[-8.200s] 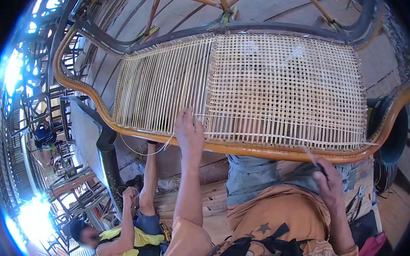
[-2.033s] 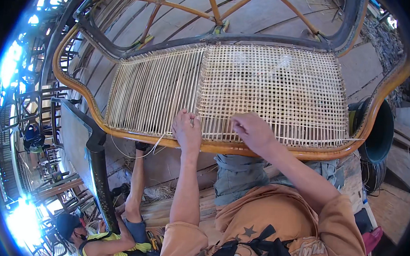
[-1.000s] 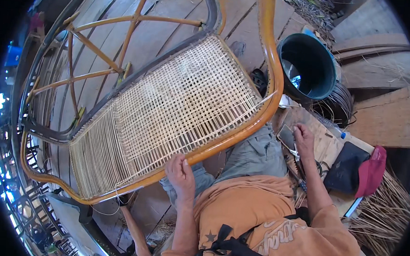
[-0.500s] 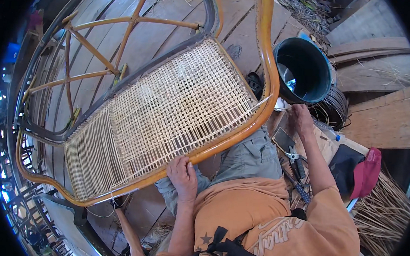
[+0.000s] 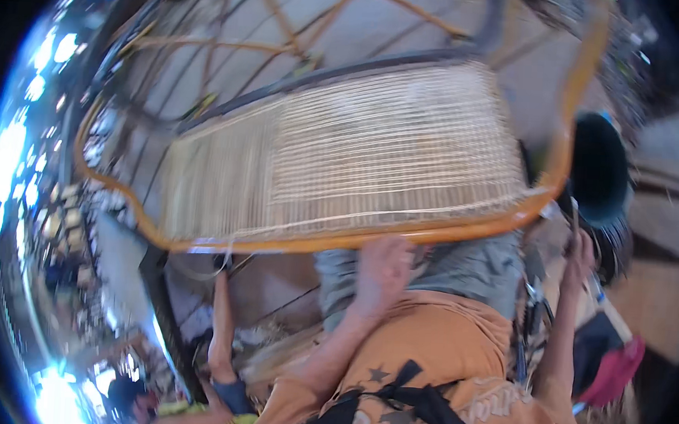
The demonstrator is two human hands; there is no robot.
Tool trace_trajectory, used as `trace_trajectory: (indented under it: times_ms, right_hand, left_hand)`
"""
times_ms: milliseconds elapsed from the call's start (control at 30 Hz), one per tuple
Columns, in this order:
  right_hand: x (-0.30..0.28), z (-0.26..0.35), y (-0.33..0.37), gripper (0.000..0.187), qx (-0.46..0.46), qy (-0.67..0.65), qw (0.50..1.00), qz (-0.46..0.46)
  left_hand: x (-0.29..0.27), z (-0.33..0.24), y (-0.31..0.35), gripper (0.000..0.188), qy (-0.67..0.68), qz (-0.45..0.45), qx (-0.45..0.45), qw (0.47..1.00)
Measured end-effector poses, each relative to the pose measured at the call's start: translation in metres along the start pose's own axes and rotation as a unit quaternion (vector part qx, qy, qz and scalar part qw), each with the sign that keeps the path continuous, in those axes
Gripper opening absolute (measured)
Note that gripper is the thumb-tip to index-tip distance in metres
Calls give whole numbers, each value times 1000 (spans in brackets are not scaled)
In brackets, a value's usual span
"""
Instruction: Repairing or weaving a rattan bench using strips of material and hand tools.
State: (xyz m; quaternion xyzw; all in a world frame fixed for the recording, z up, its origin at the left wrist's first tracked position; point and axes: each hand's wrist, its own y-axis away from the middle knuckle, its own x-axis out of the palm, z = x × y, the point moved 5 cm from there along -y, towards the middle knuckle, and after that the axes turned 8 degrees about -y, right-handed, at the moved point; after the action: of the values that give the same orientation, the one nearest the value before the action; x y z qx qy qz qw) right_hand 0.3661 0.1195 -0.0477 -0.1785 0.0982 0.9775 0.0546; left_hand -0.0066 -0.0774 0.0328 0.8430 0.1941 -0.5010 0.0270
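Note:
A curved rattan chair frame (image 5: 330, 247) with a woven cane panel (image 5: 389, 138) lies across my lap, blurred by motion. My left hand (image 5: 385, 268) rests at its near rail with the fingers bent against it. Off to the right, past the frame's rounded corner, my right hand (image 5: 578, 259) is closed. A slim brownish thing sticks up from its fingers, too smeared to name. Pale loose strands (image 5: 198, 270) hang below the rail's left part.
Another person's arm (image 5: 223, 333) reaches up to the frame's near left side. A dark bucket (image 5: 601, 168) stands at the right. Nearer are a red cloth item (image 5: 615, 372) and a black one (image 5: 589, 348). Plank flooring (image 5: 285, 290) lies underneath.
The view has swung left, so frame, bucket and hands sit farther right in the picture. A slim thing now shows above my right hand. My left hand stays at the rail.

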Motion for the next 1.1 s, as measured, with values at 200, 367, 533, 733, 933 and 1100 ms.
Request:
trace_trajectory:
  times_ms: [200,367,533,733,933,1100]
  right_hand:
    - [178,127,133,12,-4,-132,927,352]
    - [308,186,207,11,-208,-83,815,535]
    - [416,197,225,11,-313,-2,753,579]
    - [490,184,242,13,-340,88,763,544]
    - [513,174,252,17,-361,174,765,504]
    - [524,170,255,16,-389,241,751,476]
  left_hand:
    - [-13,-18,-5,29,245,52,-96,963]
    - [-52,52,15,31,422,-127,-329,835]
    - [-119,155,44,27,315,-254,-428,808]
    - [-131,197,59,25,253,-171,-491,816]
    - [-119,213,60,21,199,-196,-494,823]
    - [-112,219,59,17,223,-206,-477,825]
